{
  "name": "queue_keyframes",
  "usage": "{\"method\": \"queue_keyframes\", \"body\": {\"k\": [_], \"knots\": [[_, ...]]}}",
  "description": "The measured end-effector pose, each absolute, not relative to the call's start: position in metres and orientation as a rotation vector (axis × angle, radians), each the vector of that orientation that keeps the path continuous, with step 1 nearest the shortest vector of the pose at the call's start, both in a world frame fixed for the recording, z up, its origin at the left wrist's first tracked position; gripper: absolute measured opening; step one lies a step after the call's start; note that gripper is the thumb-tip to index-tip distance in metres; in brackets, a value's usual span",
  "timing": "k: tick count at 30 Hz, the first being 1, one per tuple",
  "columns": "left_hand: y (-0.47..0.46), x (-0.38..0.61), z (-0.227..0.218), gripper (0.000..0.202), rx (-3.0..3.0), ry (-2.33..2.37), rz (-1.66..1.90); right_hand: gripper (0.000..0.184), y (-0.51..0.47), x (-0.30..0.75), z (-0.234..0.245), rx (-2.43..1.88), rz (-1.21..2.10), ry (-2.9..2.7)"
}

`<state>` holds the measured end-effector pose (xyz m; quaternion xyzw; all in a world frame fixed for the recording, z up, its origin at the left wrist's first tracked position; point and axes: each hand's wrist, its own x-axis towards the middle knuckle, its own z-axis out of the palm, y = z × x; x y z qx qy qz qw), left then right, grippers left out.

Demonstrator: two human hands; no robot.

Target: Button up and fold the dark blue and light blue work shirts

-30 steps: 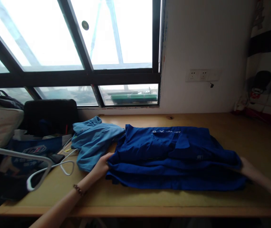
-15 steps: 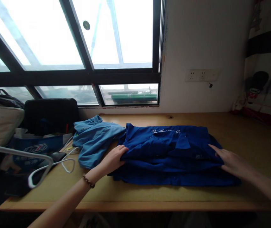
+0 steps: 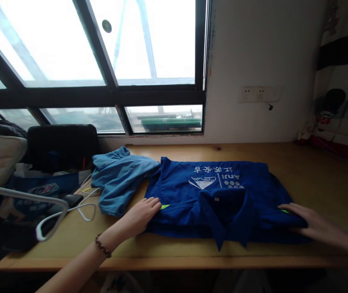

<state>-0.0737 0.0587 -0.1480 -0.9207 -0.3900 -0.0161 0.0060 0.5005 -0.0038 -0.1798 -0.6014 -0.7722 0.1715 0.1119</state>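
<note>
Nearest you runs the front edge of the table [image 3: 70, 262]; just behind it lies the shirt [image 3: 180, 191], its collar [image 3: 219, 217] pointing toward you. Your left hand [image 3: 145, 213] has its fingers together, curled over the shirt's left side. Your right hand [image 3: 303, 219], slightly blurred, appears to pinch the right side between parted thumb and forefinger. Farther left sits the cloth [image 3: 120, 179], touching the shirt; beyond stands the window [image 3: 158, 93].
</note>
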Motion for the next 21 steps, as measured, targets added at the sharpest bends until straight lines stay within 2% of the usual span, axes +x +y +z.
{"method": "queue_keyframes", "body": {"k": [3,7,10,13,18,21], "knots": [[0.058,-0.075,-0.147,0.06,-2.873,-1.231,-0.107,0.055,-0.007,0.502,-0.182,-1.749,0.447,-2.275],[0.064,-0.088,-0.154,0.044,-2.876,-1.322,-0.051,0.045,-0.002,0.512,-0.197,-1.782,0.51,-2.219],[0.066,-0.097,-0.149,0.038,-2.89,-1.369,-0.08,0.055,0.001,0.517,-0.2,-1.86,0.558,-2.216],[0.057,-0.09,-0.129,0.037,-2.917,-1.348,-0.218,0.067,-0.002,0.506,-0.179,-1.854,0.506,-2.287],[0.032,-0.036,-0.092,0.034,-2.988,-1.068,-0.637,0.047,-0.013,0.423,-0.122,-1.507,0.355,-2.481],[0.028,0.011,-0.085,0.032,-3.015,-0.728,-0.519,0.043,-0.007,0.363,-0.108,-1.212,0.174,-2.596]]}}
